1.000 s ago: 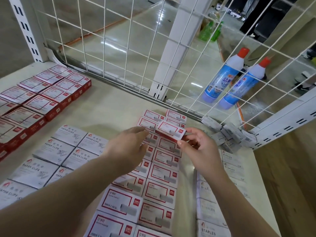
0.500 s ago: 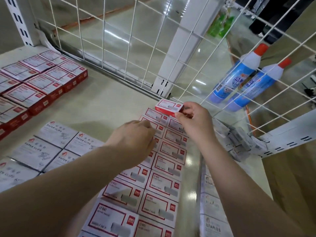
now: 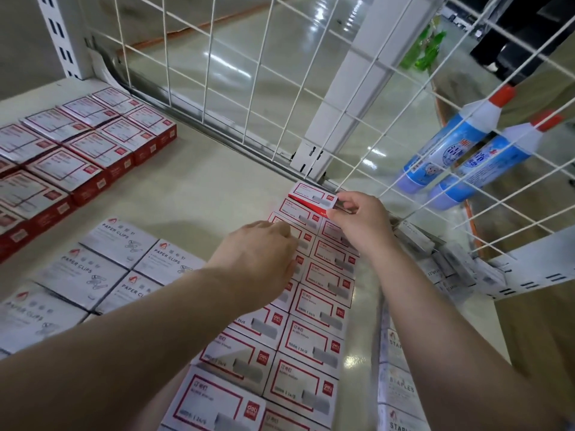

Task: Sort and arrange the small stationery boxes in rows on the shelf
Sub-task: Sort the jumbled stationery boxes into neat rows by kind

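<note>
My right hand (image 3: 357,222) pinches a small red-and-white staple box (image 3: 311,195) by its right end, holding it at the far end of the staple rows, close to the wire mesh back. Two rows of the same red-framed staple boxes (image 3: 314,340) run from that spot toward me on the cream shelf (image 3: 199,188). My left hand (image 3: 258,256) lies on the left row near its far end, fingers bent down onto the boxes and covering a few of them.
White paper clip boxes (image 3: 102,262) lie in rows to the left, red-sided boxes (image 3: 77,157) further left. A row of white staples boxes (image 3: 398,387) and a loose heap of grey-white boxes (image 3: 441,259) sit at the right. Wire mesh (image 3: 280,88) closes the back; two blue bottles (image 3: 466,150) hang beyond it.
My right hand has carried the staple box from above the rows' middle to their far end by the mesh and lowered it there. My left hand let go of it and settled on the left row.
</note>
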The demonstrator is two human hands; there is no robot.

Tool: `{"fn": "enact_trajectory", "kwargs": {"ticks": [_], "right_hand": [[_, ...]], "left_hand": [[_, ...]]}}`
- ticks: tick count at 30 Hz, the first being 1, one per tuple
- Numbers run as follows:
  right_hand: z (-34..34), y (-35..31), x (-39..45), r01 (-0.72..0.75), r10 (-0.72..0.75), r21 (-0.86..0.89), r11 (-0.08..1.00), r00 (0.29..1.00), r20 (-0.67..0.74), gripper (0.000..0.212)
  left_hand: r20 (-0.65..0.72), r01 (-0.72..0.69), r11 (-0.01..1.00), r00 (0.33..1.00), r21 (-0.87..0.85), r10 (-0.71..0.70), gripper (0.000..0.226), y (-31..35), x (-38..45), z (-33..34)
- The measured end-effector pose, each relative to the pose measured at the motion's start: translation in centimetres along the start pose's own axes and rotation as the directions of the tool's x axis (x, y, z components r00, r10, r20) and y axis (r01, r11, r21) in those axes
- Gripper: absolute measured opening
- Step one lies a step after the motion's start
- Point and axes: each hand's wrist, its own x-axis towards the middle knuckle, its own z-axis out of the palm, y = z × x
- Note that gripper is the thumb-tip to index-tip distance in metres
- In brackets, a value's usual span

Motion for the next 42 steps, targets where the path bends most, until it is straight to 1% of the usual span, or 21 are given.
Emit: {"fn": "enact_trajectory", "kwargs": {"ticks": [3,7,14,19,22,26,29,32,35,38,40,42], "right_hand": [[0.0,0.1,0.0,-0.020,0.020,0.012,1.000,1.000,0.013,0.022],[0.2,0.1,0.2,-0.013,0.013,-0.006,1.000,1.000,0.022,0.031],[0.3,-0.2,0.2,0.004,-0.003,-0.011,1.000,0.999,0.053,0.036],[0.3,-0.3,0.2,0.007,-0.003,-0.058,0.998,0.998,0.062,0.032],[0.4,-0.3,0.3,-0.010,0.014,-0.056,0.998,0.997,0.070,0.032],[0.6,-0.3,0.4,-0.031,0.036,-0.065,0.997,0.997,0.064,0.045],[0.7,-0.3,0.5,0.026,-0.017,-0.110,0.994,0.996,0.089,0.048],[0.7,-0.2,0.6,0.088,-0.073,-0.148,0.985,0.992,0.104,0.041],[0.9,0.1,0.9,0.088,-0.081,-0.114,0.990,0.995,0.059,0.037],[0.9,0.8,0.8,0.050,-0.053,-0.036,0.998,0.996,-0.072,0.035],[0.9,1.5,0.6,0.046,-0.055,-0.072,0.996,0.992,-0.118,0.033],[0.9,2.2,0.5,0.039,-0.056,-0.122,0.992,0.989,-0.137,0.032]], "left_hand": [[0.002,0.001,1.000,1.000,-0.008,-0.001,0.040,0.0,-0.1,0.1],[-0.007,-0.002,1.000,1.000,-0.003,0.001,0.040,0.0,-0.1,0.1],[0.008,-0.001,1.000,1.000,0.013,0.001,0.040,0.0,0.0,0.0],[0.024,-0.006,1.000,1.000,0.029,0.005,0.042,0.0,0.1,0.0],[0.031,0.000,1.000,1.000,0.031,-0.001,0.044,-0.1,0.1,0.0],[0.027,-0.007,0.999,1.000,0.038,0.006,0.043,-0.1,0.1,0.0],[0.026,-0.008,0.999,1.000,0.039,0.007,0.042,0.0,0.1,0.1],[0.034,0.002,0.999,0.999,0.032,-0.003,0.041,-0.1,0.1,0.0],[0.040,0.008,1.000,0.999,0.003,-0.008,0.039,-0.3,0.3,-0.3],[0.006,0.000,1.000,1.000,-0.016,0.000,0.035,-0.6,0.5,-0.6],[-0.048,0.004,1.000,0.999,-0.005,-0.004,0.033,-0.7,0.9,-0.5],[-0.103,0.039,0.999,0.994,-0.004,-0.040,0.033,-0.8,1.6,-0.5]]}}
